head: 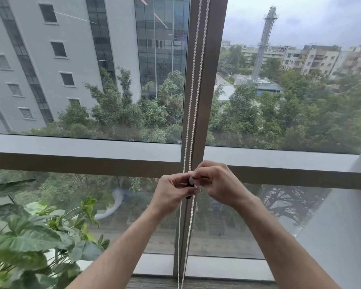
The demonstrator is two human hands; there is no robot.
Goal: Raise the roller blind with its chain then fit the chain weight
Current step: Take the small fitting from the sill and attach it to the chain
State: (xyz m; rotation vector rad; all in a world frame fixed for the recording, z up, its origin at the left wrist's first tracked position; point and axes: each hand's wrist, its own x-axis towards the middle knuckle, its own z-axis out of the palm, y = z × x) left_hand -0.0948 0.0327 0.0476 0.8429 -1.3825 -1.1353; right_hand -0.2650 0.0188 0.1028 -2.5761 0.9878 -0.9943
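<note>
A white bead chain (pixel 193 97) hangs in two strands down the brown window mullion (pixel 208 80). At waist height both hands meet on it. My left hand (pixel 173 193) grips a small dark chain weight (pixel 190 182), mostly hidden between the fingers. My right hand (pixel 217 182) pinches the right strand of the chain and the top of the weight from the other side. Below the hands the chain (pixel 186 247) runs on down to the floor. The roller blind itself is out of view above.
A large leafy potted plant (pixel 29 236) stands at the lower left, close to my left forearm. A grey horizontal window rail (pixel 81 151) crosses behind the hands. A pale wall (pixel 342 226) closes in on the right. Buildings and trees lie outside the glass.
</note>
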